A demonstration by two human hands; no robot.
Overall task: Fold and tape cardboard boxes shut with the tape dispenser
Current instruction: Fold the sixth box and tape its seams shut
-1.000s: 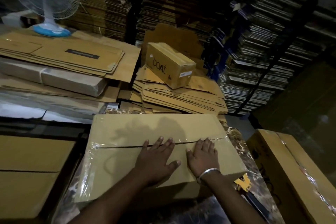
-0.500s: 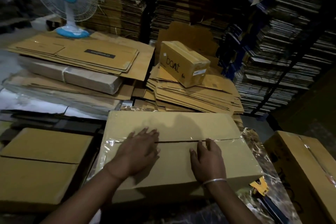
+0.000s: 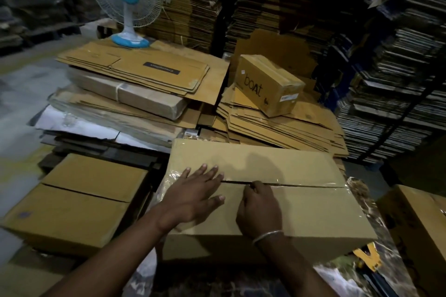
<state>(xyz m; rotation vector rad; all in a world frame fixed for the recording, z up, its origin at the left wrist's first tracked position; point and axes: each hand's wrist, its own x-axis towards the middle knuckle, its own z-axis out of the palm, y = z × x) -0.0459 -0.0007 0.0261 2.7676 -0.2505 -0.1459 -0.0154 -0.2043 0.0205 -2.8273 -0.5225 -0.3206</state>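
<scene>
Untaped box (image 3: 79, 202) at left of frame, flaps closed. Taped box (image 3: 301, 207) at centre. Left hand (image 3: 193, 196) flat on its top, fingers spread straight over seam. Right hand (image 3: 261, 207) just beside, fingers curled, fingertips at seam; grip on anything unclear. Yellow tool (image 3: 368, 258) at lower right, partly hidden.

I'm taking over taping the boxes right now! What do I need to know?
Left hand: flat, fingers spread, pressing the clear tape onto the box near the left end of its seam.
Right hand: fingers curled at the middle of the seam, seemingly rubbing the tape down.
Done: flaps folded shut, tape laid along the seam.
Left: smooth the tape, then tape the untaped box to the left.
Tape dispenser: the yellow thing by the box's near right corner looks like it.
</scene>
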